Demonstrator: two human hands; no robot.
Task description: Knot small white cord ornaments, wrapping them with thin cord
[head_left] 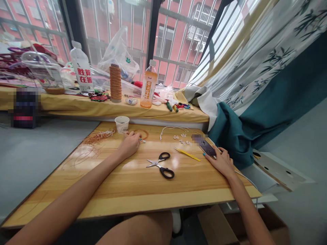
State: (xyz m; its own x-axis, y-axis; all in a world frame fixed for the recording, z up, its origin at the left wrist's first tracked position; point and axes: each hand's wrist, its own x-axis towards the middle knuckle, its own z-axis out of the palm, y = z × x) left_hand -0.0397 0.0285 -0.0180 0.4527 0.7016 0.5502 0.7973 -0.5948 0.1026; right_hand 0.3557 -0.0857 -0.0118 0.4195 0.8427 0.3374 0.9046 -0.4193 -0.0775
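My left hand (129, 144) rests on the wooden table beside a paper cup (122, 125), its fingers closed at the end of a looped orange-brown cord (143, 132). At the table's right side my right hand (221, 161) has its fingers wrapped round the near end of a dark phone (207, 147). Between the hands lie black-handled scissors (158, 164), blades spread, and yellow tweezers (187, 154). Small white pieces (182, 139) are scattered behind the tweezers, near a white cord (173, 127). Loose orange threads (95, 138) form a pile left of the cup.
On the cloth-covered sill (97, 109) stand a spool of orange cord (115, 83), an orange drink bottle (149, 85), a clear bottle (82, 68) and a plastic cup (48, 76). Green-handled pliers (169, 106) lie there too. A teal curtain (230, 136) hangs at the right.
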